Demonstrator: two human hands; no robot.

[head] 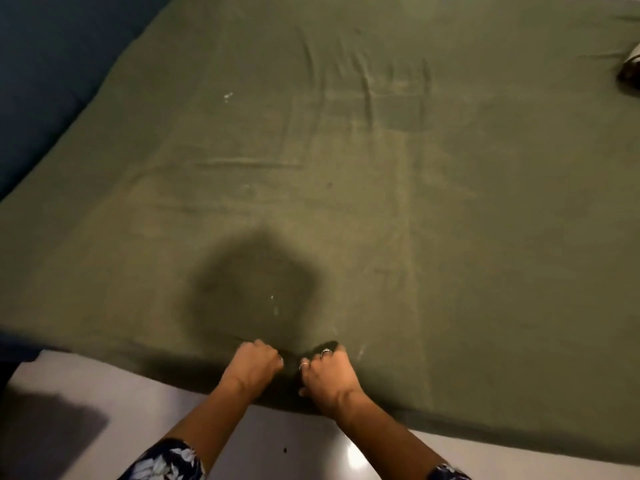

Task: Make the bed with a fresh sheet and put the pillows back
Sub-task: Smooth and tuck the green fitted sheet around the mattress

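An olive-green sheet (346, 168) lies spread over the whole bed, with a few creases near its middle and far part. My left hand (254, 363) and my right hand (327, 370) are side by side at the bed's near edge. Each grips a fold of the sheet there with curled fingers. Rings show on my right hand. The sheet hangs over the near side of the mattress. No pillow is plainly in view.
A pale glossy floor (138, 410) runs along the near side of the bed. A dark blue surface (41, 81) borders the bed at the left. A small dark-and-white object (630, 65) sits at the right edge, partly cut off.
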